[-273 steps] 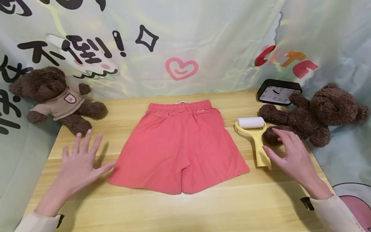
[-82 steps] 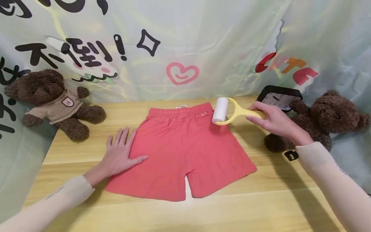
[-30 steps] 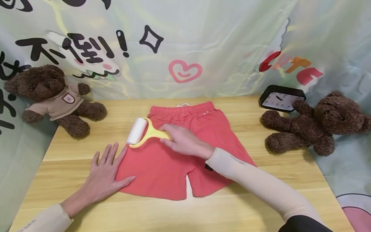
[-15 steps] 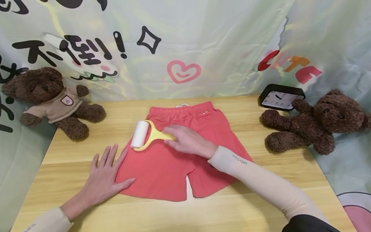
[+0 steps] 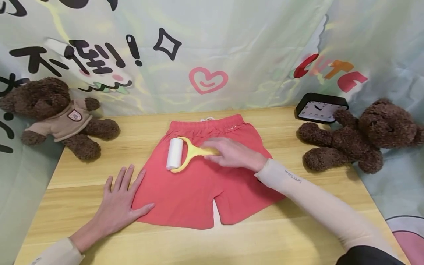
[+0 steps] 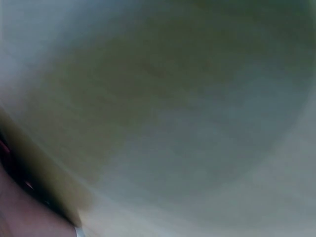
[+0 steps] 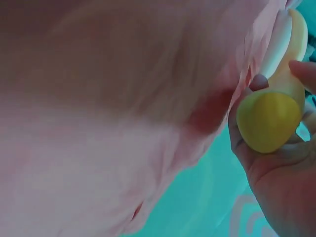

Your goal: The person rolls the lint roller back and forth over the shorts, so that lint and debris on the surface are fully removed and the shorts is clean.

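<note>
Red shorts (image 5: 179,198) lie flat on the wooden table, waistband toward the back wall. My right hand (image 5: 232,152) grips the yellow handle of a lint roller (image 5: 175,154), whose white roll rests on the upper left part of the shorts. In the right wrist view, the fingers of my right hand (image 7: 281,168) curl round the handle, its rounded end (image 7: 269,121) facing the camera. Fingers spread, my left hand (image 5: 120,202) lies at the left edge of the shorts, its thumb on the cloth. The left wrist view is blurred and shows no fingers.
A brown teddy bear in a beige shirt (image 5: 71,117) sits at the back left of the table (image 5: 185,246). Another brown teddy bear (image 5: 351,140) lies on the right, beside a black clock (image 5: 321,108). A printed cloth (image 5: 251,59) hangs behind.
Earlier, the lint roller lay on the table; my right hand took it up and carried it left across the shorts. Over the last half second it has moved right. My left hand stays put.
</note>
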Motion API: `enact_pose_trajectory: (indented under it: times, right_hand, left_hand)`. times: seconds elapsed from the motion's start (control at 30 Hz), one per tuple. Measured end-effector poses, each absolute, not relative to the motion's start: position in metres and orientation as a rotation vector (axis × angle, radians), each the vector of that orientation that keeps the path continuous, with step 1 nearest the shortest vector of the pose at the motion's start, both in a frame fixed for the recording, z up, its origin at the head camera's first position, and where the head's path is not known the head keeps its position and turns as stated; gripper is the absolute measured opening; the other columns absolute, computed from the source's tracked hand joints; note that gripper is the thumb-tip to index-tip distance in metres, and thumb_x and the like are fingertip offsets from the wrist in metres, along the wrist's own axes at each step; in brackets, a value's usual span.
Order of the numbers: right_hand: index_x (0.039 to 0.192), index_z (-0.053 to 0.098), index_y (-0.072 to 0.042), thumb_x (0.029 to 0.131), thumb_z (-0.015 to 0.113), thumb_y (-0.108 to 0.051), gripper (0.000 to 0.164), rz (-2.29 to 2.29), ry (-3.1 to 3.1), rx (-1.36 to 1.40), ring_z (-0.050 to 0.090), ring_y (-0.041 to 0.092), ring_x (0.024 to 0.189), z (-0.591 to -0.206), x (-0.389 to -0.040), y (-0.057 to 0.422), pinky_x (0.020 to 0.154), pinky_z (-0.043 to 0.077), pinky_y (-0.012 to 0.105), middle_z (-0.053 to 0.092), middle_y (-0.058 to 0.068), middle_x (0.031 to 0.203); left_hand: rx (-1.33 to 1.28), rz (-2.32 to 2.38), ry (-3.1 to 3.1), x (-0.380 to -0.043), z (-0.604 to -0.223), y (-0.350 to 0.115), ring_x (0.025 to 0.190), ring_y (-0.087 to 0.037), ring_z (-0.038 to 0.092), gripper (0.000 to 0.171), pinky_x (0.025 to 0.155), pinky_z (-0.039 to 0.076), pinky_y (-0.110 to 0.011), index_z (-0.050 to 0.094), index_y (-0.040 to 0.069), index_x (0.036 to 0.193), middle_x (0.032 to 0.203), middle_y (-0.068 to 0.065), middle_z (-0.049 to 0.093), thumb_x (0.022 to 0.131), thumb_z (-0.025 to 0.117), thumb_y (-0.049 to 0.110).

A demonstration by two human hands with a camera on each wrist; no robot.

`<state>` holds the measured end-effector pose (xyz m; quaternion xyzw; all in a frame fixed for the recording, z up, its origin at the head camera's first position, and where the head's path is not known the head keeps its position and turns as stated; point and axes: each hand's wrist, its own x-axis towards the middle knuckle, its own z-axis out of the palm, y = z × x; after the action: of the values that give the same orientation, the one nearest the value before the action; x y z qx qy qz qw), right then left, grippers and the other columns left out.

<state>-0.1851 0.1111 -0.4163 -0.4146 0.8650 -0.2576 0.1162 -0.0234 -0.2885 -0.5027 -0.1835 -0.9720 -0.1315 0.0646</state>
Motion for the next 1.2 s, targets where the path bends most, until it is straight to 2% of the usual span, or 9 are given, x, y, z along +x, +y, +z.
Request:
enact_pose_trajectory:
  times: [0.3, 0.57, 0.93, 1.2]
  right_hand:
    - [0.14, 0.073, -0.008, 0.101, 0.082, -0.021, 0.042, -0.717, 2.522, -1.261, 0.068, 0.02, 0.116, -0.408, -0.195, 0.149, 0.102, 0.055, 0.042, 0.073, 0.002, 0.128]
    - [0.14, 0.072, -0.004, 0.099, 0.084, -0.018, 0.045, -0.702, 2.514, -1.251, 0.067, 0.029, 0.127, -0.404, -0.196, 0.181, 0.108, 0.053, 0.05, 0.072, 0.009, 0.135]
    - [0.139, 0.073, -0.005, 0.103, 0.079, -0.018, 0.039, -0.646, 2.532, -1.222, 0.065, 0.033, 0.129, -0.391, -0.202, 0.224, 0.109, 0.05, 0.057, 0.071, 0.01, 0.136]
    - [0.139, 0.073, -0.01, 0.105, 0.077, -0.018, 0.035, -0.651, 2.532, -1.135, 0.066, 0.028, 0.127, -0.386, -0.202, 0.263, 0.107, 0.051, 0.056, 0.071, 0.003, 0.134]
  left_hand:
    - [-0.555, -0.387, -2.944, -0.023, -0.502, -0.288, 0.159, -0.049, 0.02, 0.114, 0.115, 0.012, -0.079, 0.031, 0.018, 0.174, 0.174, -0.025, 0.025, 0.086, 0.076, 0.075]
    - [-0.573, -0.382, -2.918, -0.022, -0.504, -0.289, 0.158, -0.05, 0.022, 0.116, 0.115, 0.012, -0.08, 0.031, 0.018, 0.174, 0.173, -0.026, 0.026, 0.085, 0.075, 0.077]
    - [-0.575, -0.386, -2.912, -0.022, -0.505, -0.288, 0.158, -0.049, 0.022, 0.114, 0.115, 0.013, -0.08, 0.033, 0.017, 0.173, 0.173, -0.025, 0.027, 0.086, 0.075, 0.076]
    - [-0.577, -0.384, -2.913, -0.023, -0.504, -0.287, 0.159, -0.049, 0.022, 0.115, 0.115, 0.012, -0.08, 0.032, 0.016, 0.174, 0.173, -0.026, 0.026, 0.086, 0.075, 0.076]
